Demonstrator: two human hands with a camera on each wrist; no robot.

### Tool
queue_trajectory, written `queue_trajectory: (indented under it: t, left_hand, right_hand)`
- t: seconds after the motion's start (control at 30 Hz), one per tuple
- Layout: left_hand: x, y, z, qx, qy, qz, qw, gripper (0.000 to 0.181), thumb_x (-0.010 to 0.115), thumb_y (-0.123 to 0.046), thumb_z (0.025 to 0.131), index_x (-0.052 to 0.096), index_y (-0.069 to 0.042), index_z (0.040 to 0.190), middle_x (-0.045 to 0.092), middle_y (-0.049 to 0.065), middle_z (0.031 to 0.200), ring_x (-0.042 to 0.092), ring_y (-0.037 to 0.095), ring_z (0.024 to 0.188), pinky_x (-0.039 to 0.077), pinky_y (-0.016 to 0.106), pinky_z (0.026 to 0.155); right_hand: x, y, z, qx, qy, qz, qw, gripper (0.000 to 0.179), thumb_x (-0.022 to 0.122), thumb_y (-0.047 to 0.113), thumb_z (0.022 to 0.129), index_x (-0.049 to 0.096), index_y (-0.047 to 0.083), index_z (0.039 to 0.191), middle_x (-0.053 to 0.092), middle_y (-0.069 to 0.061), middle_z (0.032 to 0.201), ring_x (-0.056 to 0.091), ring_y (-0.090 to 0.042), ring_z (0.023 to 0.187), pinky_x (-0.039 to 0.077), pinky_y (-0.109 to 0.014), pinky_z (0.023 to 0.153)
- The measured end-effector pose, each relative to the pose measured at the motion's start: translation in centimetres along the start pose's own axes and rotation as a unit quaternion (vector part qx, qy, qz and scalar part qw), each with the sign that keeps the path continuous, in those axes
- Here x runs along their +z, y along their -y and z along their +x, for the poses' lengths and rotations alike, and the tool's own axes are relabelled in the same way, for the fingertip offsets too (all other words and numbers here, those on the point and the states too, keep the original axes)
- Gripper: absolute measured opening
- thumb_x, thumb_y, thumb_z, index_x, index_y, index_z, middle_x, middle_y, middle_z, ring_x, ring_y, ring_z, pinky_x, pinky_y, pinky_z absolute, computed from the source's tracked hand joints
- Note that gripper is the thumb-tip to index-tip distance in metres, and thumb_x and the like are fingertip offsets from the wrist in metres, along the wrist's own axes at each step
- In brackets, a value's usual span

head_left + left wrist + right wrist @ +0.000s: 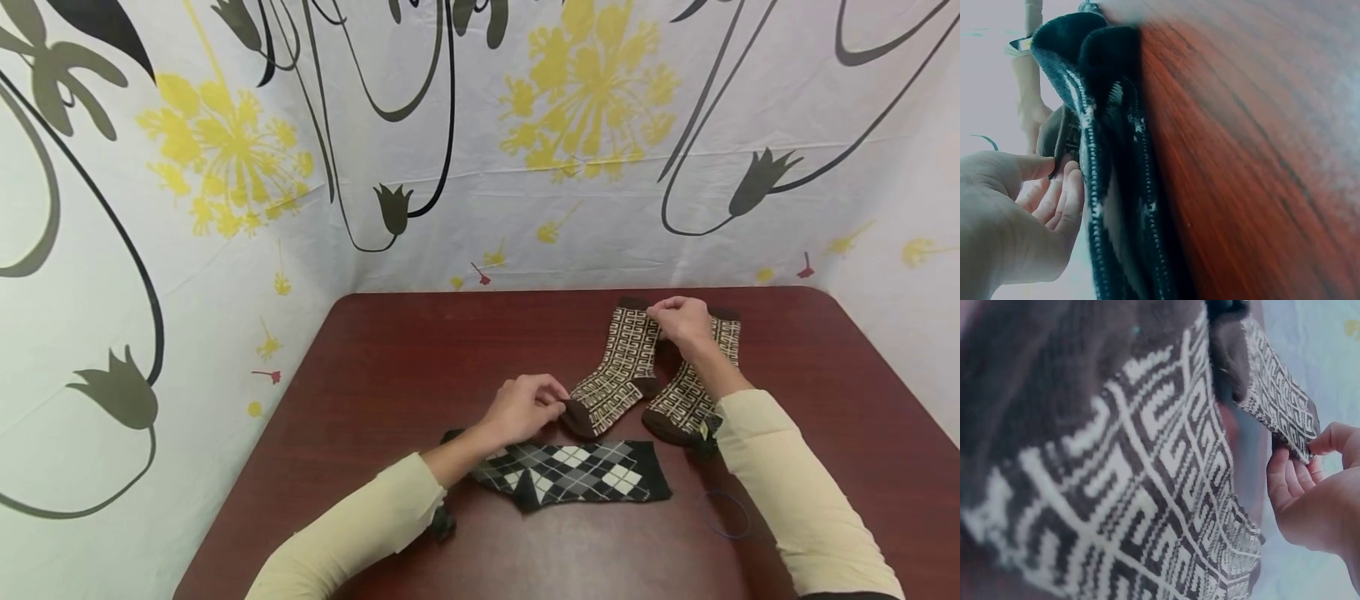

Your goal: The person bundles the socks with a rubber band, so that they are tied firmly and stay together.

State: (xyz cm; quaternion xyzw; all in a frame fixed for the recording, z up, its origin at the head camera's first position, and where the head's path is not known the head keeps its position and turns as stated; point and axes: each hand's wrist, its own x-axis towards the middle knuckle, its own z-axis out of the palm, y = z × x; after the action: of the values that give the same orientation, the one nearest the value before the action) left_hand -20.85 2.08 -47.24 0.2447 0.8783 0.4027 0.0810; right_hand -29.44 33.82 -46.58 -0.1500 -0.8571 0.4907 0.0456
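Observation:
A brown sock with a cream key pattern (pixel 618 367) lies at the back right of the table. My left hand (pixel 525 408) pinches its dark toe between thumb and fingers, which the left wrist view shows too. At the other end, my right hand (pixel 684 323) pinches the edge of its cuff. A matching brown sock (pixel 690 392) lies partly under my right forearm and fills much of the right wrist view. Just in front of my left hand is a black and grey argyle sock (pixel 577 471). The left wrist view shows two dark layers (pixel 1110 156) there.
A small dark bundle (pixel 442 523) lies by my left sleeve. Another dark piece with a pale label (pixel 707 433) sits by the second brown sock. A thin blue ring (pixel 722 534) shows at the front right. Patterned cloth (pixel 480 167) walls the brown table (pixel 420 358).

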Motion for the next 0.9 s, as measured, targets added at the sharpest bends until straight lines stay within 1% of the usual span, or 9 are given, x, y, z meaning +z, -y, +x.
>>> queue_trajectory:
  t: [0.1,0.17,0.33,0.43,0.57,0.7,0.9]
  left_hand:
    - [-0.4,-0.1,-0.3,-0.006,-0.006,-0.022,0.9997,0.009,0.080,-0.014,0.097,0.079,-0.019,0.104,0.077,-0.010,0.089,0.069,-0.002,0.077,0.055,0.019,0.072]
    - [-0.7,-0.1,-0.5,-0.012,-0.009,-0.034,0.9993,0.009,0.080,-0.013,0.097,0.079,-0.018,0.104,0.077,-0.009,0.090,0.070,0.000,0.079,0.056,0.020,0.073]
    - [-1.5,0.2,-1.1,-0.018,-0.018,-0.047,0.9986,0.009,0.079,-0.013,0.097,0.079,-0.018,0.104,0.076,-0.009,0.091,0.071,0.002,0.080,0.057,0.021,0.074]
    - [-1.9,0.3,-1.4,-0.019,-0.023,-0.056,0.9980,0.009,0.079,-0.012,0.097,0.080,-0.018,0.104,0.077,-0.007,0.092,0.072,0.004,0.081,0.058,0.023,0.075]
    - [-2.6,0.6,-1.9,-0.022,-0.028,-0.064,0.9973,0.010,0.079,-0.011,0.097,0.080,-0.017,0.105,0.077,-0.005,0.094,0.073,0.006,0.082,0.058,0.024,0.075]
    - [-3.1,1.2,-2.3,-0.028,-0.030,-0.073,0.9965,0.012,0.079,-0.010,0.096,0.079,-0.017,0.106,0.077,-0.006,0.094,0.072,0.005,0.082,0.059,0.024,0.073]
    - [-4.0,1.9,-3.1,-0.034,-0.033,-0.099,0.9939,0.014,0.074,-0.006,0.097,0.078,-0.014,0.108,0.077,-0.002,0.094,0.074,0.008,0.077,0.061,0.027,0.070]
  right_hand:
    - [-0.2,0.3,-0.2,-0.002,0.010,0.018,0.9998,0.029,0.063,0.022,0.105,0.064,-0.004,0.119,0.059,-0.010,0.108,0.063,-0.014,0.076,0.058,-0.036,0.078]
    - [-0.3,0.6,-0.5,-0.007,0.017,0.030,0.9994,0.026,0.064,0.020,0.104,0.065,-0.003,0.116,0.061,-0.007,0.104,0.063,-0.013,0.077,0.058,-0.034,0.077]
    - [-0.7,1.1,-1.1,-0.022,0.039,0.048,0.9979,0.016,0.065,0.017,0.104,0.065,0.002,0.108,0.064,0.003,0.094,0.062,-0.015,0.085,0.059,-0.035,0.078]
    - [-0.9,1.3,-1.4,-0.027,0.051,0.051,0.9970,0.011,0.066,0.015,0.103,0.063,0.004,0.106,0.063,0.009,0.090,0.064,-0.017,0.087,0.059,-0.036,0.080]
    - [-1.2,1.3,-1.7,-0.031,0.064,0.060,0.9957,0.010,0.068,0.010,0.101,0.063,0.003,0.107,0.064,0.016,0.083,0.066,-0.014,0.081,0.059,-0.033,0.078]
    - [-1.5,1.3,-2.2,-0.039,0.083,0.068,0.9934,0.013,0.067,0.005,0.100,0.061,-0.001,0.110,0.065,0.017,0.081,0.065,-0.008,0.077,0.058,-0.029,0.075]
    - [-2.0,1.5,-3.6,-0.048,0.127,0.058,0.9890,0.016,0.065,0.007,0.104,0.058,-0.002,0.115,0.066,0.011,0.093,0.065,-0.010,0.087,0.059,-0.033,0.081]
